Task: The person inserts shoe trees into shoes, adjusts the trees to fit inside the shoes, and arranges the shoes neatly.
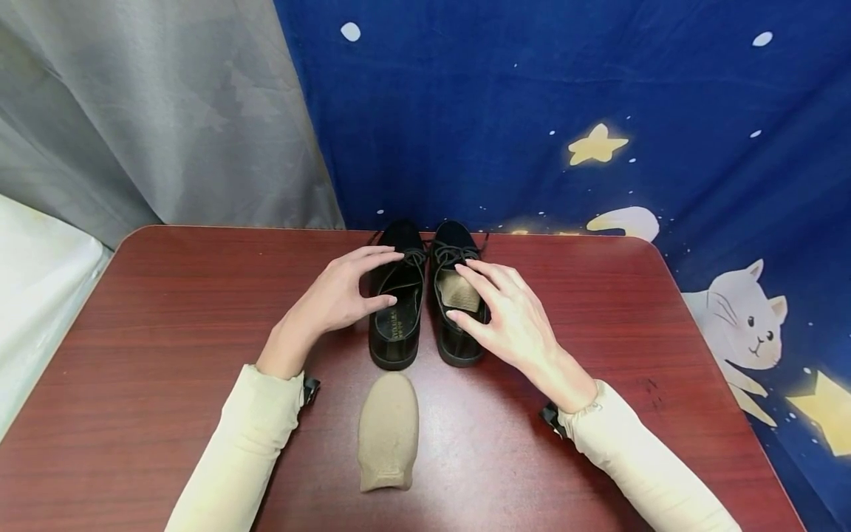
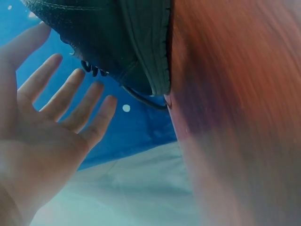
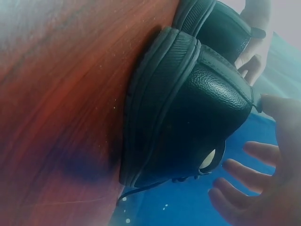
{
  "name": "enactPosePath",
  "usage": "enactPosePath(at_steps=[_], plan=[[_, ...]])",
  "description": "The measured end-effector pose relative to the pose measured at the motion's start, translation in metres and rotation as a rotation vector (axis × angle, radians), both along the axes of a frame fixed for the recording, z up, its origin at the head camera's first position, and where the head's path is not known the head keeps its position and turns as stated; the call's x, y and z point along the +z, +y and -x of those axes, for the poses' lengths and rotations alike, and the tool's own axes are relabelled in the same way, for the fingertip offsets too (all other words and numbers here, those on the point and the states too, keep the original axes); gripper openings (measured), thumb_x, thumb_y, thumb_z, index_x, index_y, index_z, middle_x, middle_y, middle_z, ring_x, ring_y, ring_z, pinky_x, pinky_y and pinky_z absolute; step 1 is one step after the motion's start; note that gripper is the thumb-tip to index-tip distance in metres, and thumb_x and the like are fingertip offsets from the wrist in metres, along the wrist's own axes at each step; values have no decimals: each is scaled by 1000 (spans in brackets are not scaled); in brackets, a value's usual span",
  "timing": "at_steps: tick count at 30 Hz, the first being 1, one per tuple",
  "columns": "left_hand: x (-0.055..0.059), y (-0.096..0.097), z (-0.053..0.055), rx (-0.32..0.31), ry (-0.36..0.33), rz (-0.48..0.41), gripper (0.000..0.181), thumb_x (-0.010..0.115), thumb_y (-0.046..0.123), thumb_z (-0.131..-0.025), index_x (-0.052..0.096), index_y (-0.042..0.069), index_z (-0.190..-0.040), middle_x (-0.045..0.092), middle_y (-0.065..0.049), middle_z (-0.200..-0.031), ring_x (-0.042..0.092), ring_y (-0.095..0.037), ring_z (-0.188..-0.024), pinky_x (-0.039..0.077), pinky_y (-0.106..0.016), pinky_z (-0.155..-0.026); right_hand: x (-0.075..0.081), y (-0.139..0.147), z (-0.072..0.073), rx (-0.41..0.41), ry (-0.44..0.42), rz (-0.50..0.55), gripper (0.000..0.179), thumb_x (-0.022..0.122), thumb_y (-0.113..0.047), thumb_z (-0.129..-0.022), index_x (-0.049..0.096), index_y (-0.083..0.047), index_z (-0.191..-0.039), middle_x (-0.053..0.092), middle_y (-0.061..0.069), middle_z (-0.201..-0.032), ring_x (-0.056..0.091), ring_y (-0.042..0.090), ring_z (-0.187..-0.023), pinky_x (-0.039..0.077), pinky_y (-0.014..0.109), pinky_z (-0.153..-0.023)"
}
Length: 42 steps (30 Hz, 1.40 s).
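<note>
Two black lace-up shoes stand side by side, toes toward the curtain. My left hand [image 1: 332,295] hovers at the left shoe [image 1: 395,347], thumb and fingers spread over its side and opening, holding nothing. The left shoe shows a dark insole with gold lettering. Over the right shoe [image 1: 459,347] my right hand [image 1: 517,314] is spread, its thumb by the heel loop in the right wrist view; whether it touches, I cannot tell. A beige stuffing piece [image 1: 459,290] sits inside the right shoe. On the table nearer me lies a similar beige moulded shoe form [image 1: 388,428].
The red-brown wooden table [image 1: 199,310] has rounded far corners. Behind its far edge hang a grey curtain [image 1: 219,111] and a blue curtain [image 1: 452,111] with stars and a cat. A white cloth surface [image 1: 40,295] lies at the left.
</note>
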<state>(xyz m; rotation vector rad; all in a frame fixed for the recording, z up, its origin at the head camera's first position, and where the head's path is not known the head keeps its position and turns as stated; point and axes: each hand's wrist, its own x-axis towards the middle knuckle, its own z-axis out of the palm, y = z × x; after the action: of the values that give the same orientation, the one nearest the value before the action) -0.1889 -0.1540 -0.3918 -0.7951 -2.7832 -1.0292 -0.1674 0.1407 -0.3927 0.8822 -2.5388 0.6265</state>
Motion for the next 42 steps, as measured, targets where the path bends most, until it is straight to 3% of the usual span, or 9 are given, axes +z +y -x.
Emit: enactPosePath(at_steps=[13, 24, 35, 42], plan=[[4, -11, -15, 45, -21, 65, 73, 78, 40, -85, 47, 25, -149, 43, 1, -152, 39, -24, -140, 35, -52, -109, 4, -4, 12, 29, 13, -37, 68, 75, -47, -84, 56, -17, -142, 55, 6, -142, 50, 28, -127, 40, 44, -105], [5, -14, -24, 21, -24, 80, 85, 76, 43, -85, 33, 25, -157, 33, -1, -159, 32, -23, -144, 31, -51, -112, 2, -7, 20, 40, 0, -37, 69, 76, -46, -83, 56, -15, -142, 54, 8, -142, 50, 29, -126, 39, 45, -106], [11, -18, -35, 37, -8, 69, 84, 76, 42, -85, 34, 25, -156, 34, 2, -157, 34, -19, -143, 34, -49, -111, 4, -10, 27, 62, -44, -64, 73, 75, -51, -83, 54, -18, -144, 52, 8, -144, 48, 29, -130, 36, 47, -108], [8, -19, -44, 53, 11, 38, 87, 79, 40, -82, 35, 26, -155, 27, 7, -160, 34, -17, -143, 37, -48, -108, 4, -15, 30, 63, -104, -93, 75, 74, -52, -84, 50, -20, -147, 48, 6, -147, 46, 28, -131, 36, 48, -107]])
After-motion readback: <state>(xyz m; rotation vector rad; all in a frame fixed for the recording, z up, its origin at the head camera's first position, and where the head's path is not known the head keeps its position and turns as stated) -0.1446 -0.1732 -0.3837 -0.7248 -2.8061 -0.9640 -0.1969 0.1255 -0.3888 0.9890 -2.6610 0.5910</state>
